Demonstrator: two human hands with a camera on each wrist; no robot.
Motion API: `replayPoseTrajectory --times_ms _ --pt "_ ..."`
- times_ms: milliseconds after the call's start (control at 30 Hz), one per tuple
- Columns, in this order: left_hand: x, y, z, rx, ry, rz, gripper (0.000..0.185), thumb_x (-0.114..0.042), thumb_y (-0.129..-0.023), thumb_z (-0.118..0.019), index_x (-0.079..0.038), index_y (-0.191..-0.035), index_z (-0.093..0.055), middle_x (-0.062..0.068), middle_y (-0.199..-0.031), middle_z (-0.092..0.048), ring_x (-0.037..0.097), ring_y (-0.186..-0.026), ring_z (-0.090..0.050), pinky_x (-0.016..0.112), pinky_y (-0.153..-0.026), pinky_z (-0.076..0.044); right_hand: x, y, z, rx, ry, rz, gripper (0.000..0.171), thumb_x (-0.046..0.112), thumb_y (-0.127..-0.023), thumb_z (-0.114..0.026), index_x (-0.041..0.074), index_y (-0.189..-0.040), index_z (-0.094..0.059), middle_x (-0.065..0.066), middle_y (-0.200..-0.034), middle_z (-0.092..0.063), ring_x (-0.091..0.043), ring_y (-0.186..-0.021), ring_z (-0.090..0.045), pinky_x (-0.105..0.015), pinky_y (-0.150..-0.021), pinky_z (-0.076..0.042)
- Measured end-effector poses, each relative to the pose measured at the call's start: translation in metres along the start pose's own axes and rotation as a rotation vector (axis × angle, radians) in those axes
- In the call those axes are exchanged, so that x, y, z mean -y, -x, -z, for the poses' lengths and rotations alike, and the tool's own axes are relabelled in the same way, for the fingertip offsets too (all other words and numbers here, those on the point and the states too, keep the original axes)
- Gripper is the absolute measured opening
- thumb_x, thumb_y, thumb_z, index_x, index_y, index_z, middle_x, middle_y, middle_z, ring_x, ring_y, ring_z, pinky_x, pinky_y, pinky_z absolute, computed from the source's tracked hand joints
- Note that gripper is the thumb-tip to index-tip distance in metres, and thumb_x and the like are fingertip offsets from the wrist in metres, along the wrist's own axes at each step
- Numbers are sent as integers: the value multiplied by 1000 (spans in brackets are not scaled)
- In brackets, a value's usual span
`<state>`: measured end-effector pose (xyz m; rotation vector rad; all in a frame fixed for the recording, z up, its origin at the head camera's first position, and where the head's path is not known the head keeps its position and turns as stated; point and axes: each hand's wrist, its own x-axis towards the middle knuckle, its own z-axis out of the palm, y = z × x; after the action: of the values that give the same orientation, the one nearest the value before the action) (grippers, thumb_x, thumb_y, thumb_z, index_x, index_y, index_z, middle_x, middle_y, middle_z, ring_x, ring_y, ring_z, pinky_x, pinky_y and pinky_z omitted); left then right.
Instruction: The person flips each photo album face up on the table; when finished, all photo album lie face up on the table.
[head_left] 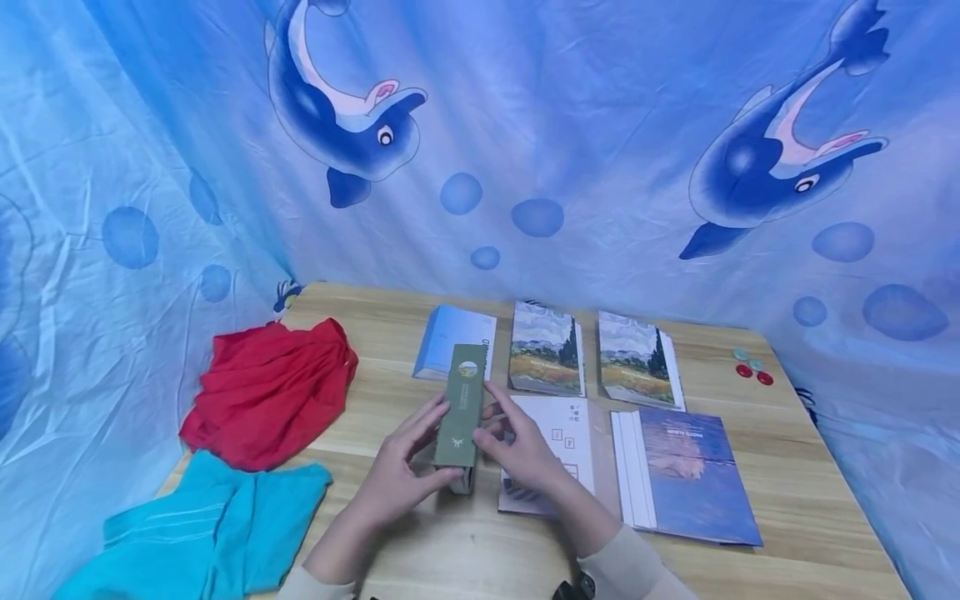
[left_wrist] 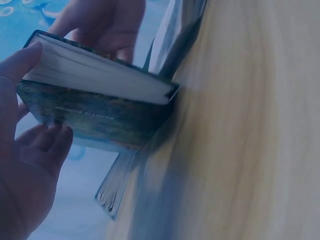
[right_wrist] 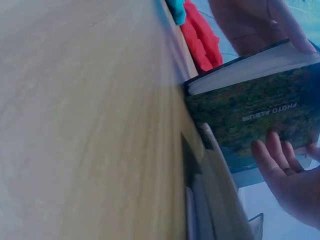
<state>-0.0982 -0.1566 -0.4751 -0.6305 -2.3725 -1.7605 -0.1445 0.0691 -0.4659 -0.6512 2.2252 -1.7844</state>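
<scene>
Head view high, facing down; wrist views close, sharing album (head_left: 460,406).

Head view: bright, even, soft shadows. Wrist views: dimmer, blue-tinted, bench (left_wrist: 250,125) surface blurred (close range, out of focus).

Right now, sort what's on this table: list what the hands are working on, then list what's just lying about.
In hand:
green photo album, stood on edge on the table, held between left hand and right hand.

Lying about:
red cloth
teal cloth
light blue album
two landscape albums
blue photo album
white sheet
small round tokens
</scene>
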Motion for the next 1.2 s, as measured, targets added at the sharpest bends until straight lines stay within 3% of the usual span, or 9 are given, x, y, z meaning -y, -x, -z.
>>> replayPoseTrajectory --times_ms 233,400,600,700,900,1100,1200 --pt "-3 4 15 -18 23 44 83 -18 -84 -85 -20 -155 -42 0 -165 -30 25 -146 -36 35 -108 -45 -7 1 -6 83 -19 17 78 29 -95 -73 13 -159 -32 -20 -140 -52 -38 -120 -62 -38 -94 -57" --pt "-2 5 21 -9 39 57 84 -16 -84 -85 -18 -156 -41 1 -165 -30 26 -145 -38 27 -108 -43 -10 2 -7 127 2 -18 87 33 -90 -78 14 -160 -29 -14 -157 -40 -35 -131 -55 -41 -98 -55" --pt "-1 7 26 -14 42 80 89 -16 -81 -87 -15 -157 -39 4 -166 -27 29 -140 -45 27 -103 -48 -12 2 -8 130 183 17 93 42 -83 -83 25 -159 -33 -7 -159 -39 -31 -140 -45 -51 -108 -45" --pt "1 8 30 -18 61 97 92 -16 -80 -89 -13 -157 -38 6 -166 -26 32 -137 -48 27 -102 -49 -13 1 -9 141 251 42 96 44 -79 -85 27 -159 -34 -7 -159 -39 -30 -141 -43 -52 -112 -41" --pt "12 11 37 -25 130 142 97 -5 -76 -89 -4 -157 -35 10 -166 -26 38 -137 -45 26 -103 -48 -13 1 -11 153 314 37 101 47 -77 -86 17 -159 -35 -12 -160 -35 -34 -142 -41 -55 -114 -37" --pt "19 14 40 -13 145 223 105 -7 -73 -91 -2 -158 -29 15 -165 -25 39 -140 -42 26 -103 -47 -12 2 -12 154 285 -64 110 45 -76 -87 12 -161 -25 -15 -162 -32 -36 -136 -50 -46 -111 -43" --pt "20 13 41 -13 85 253 107 -11 -72 -92 -5 -159 -30 15 -162 -31 35 -141 -42 29 -107 -44 -11 2 -11 154 275 -106 109 43 -78 -86 13 -162 -23 -15 -160 -35 -35 -132 -54 -42 -109 -45"
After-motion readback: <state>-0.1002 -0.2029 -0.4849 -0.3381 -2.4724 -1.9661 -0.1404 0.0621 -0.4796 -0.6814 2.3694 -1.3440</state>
